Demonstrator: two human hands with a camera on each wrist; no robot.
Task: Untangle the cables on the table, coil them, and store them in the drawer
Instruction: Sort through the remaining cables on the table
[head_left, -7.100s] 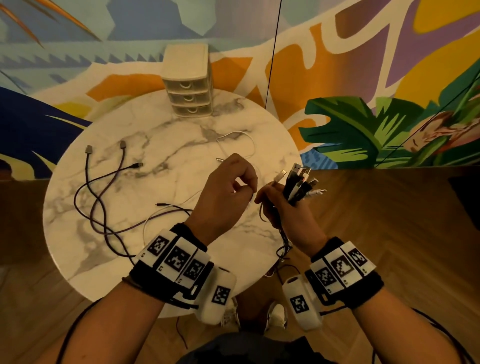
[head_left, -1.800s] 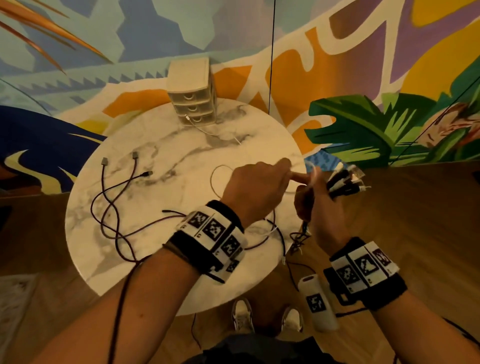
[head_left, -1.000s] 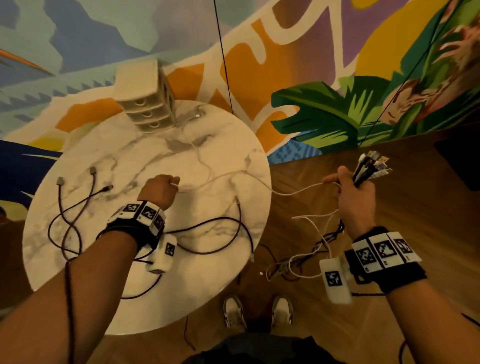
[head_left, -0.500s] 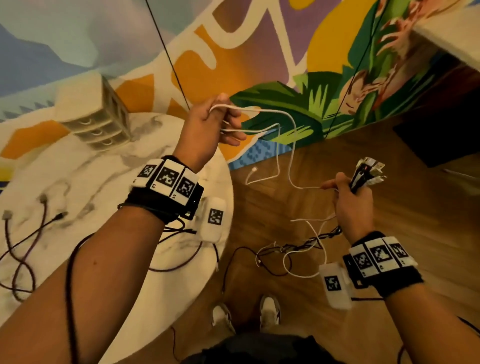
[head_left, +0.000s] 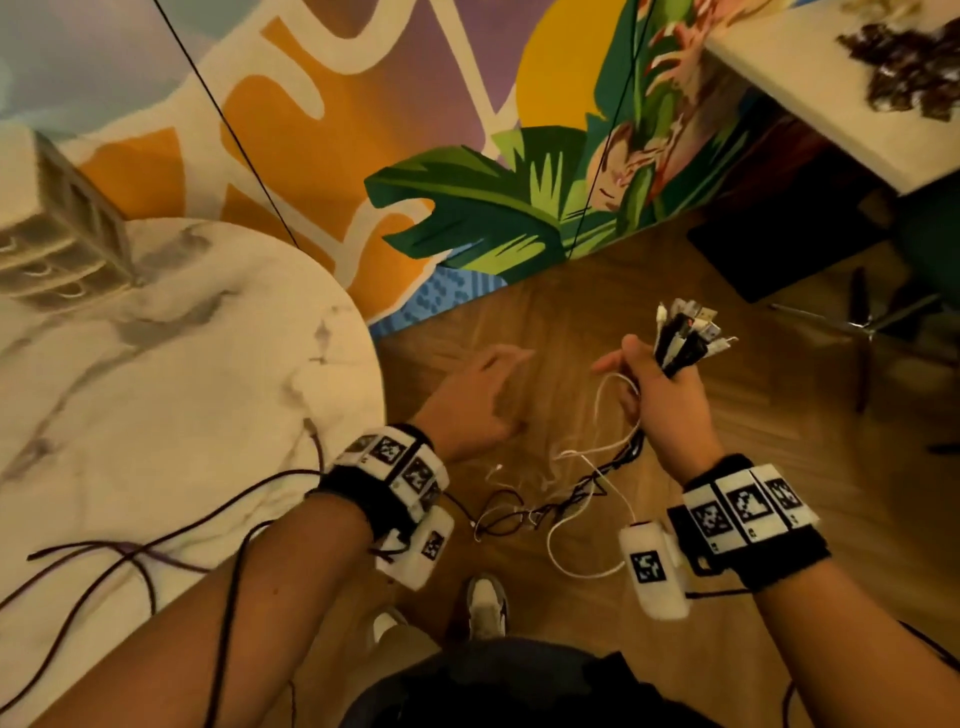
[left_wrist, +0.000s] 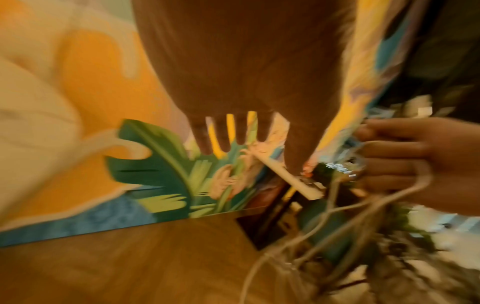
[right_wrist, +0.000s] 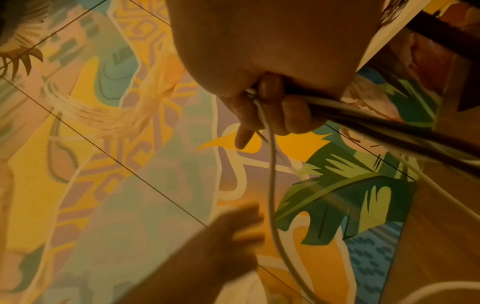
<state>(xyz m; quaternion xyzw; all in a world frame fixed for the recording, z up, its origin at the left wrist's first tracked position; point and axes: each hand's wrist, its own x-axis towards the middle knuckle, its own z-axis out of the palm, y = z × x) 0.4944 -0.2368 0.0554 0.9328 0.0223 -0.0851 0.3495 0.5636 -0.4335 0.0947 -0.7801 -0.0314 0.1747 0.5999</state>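
My right hand is held over the wooden floor, right of the table, and grips a bundle of cable plugs that fan out above the fist. The right wrist view shows its fingers curled round the cords. From the fist a white cable loops down into a tangle of black and white cords hanging near the floor. My left hand, blurred, sits just left of the bundle with straight, spread fingers and holds nothing. Dark cables lie on the marble table. The drawer unit stands at the table's back.
A white desk fills the top right, with a dark mat and a chair base under it. My shoes are below the hanging tangle. Behind the table is the painted mural wall.
My left hand has come down from its raised position and let go of the white cable, which now hangs from the right hand. The view has swung further right.
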